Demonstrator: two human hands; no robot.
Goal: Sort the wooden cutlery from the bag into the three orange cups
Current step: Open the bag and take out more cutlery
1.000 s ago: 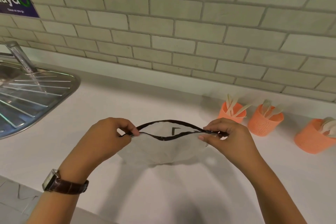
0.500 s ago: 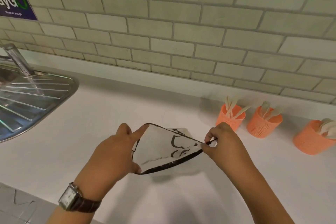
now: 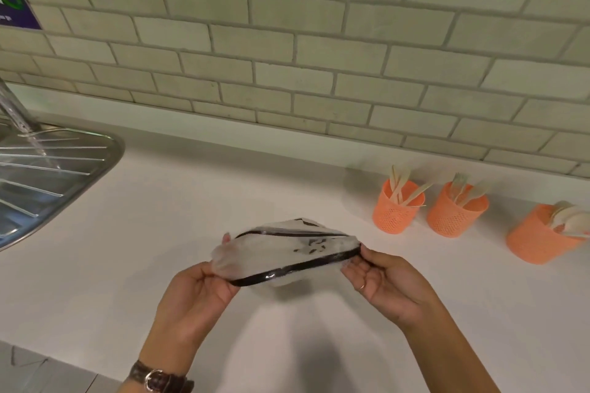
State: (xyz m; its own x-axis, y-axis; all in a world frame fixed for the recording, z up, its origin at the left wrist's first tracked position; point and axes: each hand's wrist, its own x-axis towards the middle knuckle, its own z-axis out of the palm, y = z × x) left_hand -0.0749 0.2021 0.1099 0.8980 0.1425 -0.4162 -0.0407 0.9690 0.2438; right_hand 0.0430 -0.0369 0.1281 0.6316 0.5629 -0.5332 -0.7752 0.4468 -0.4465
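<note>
Above the white tabletop I gripped the clear, black-rimmed bag with both my left hand and right hand, while three orange cups near the wall held the wooden cutlery.

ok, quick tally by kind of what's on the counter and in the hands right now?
Orange cups: 3 (left cup, middle cup, right cup), all with wooden cutlery in them
Clear bags with black trim: 1 (bag, held by left hand and right hand)
Wristwatches: 1 (watch)
Total: 5
</note>
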